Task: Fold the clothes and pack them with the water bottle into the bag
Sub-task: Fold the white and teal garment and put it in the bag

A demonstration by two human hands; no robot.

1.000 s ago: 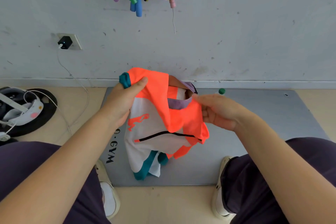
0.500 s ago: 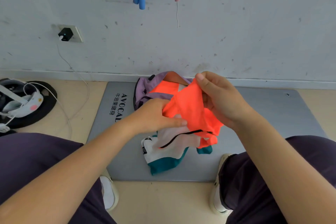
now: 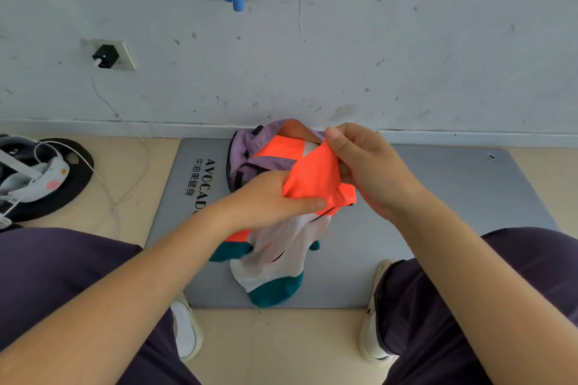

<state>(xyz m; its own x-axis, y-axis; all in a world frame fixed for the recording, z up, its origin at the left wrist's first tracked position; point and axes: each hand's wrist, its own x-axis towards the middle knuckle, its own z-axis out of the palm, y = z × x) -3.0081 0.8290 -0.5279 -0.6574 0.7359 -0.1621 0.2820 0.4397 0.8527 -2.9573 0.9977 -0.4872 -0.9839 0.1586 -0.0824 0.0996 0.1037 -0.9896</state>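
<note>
Clothes: one orange, white and teal garment [image 3: 281, 247] is hanging in front of the person, above the single grey mat [image 3: 438, 197]. Two hands are gripping its orange top; the left hand [image 3: 269, 200] is pinching the fabric between thumb and fingers, and the right hand [image 3: 369, 172] is clenching the opposite edge. One purple bag [image 3: 250, 150] is lying open on the mat's far edge, with more orange cloth showing inside it.
</note>
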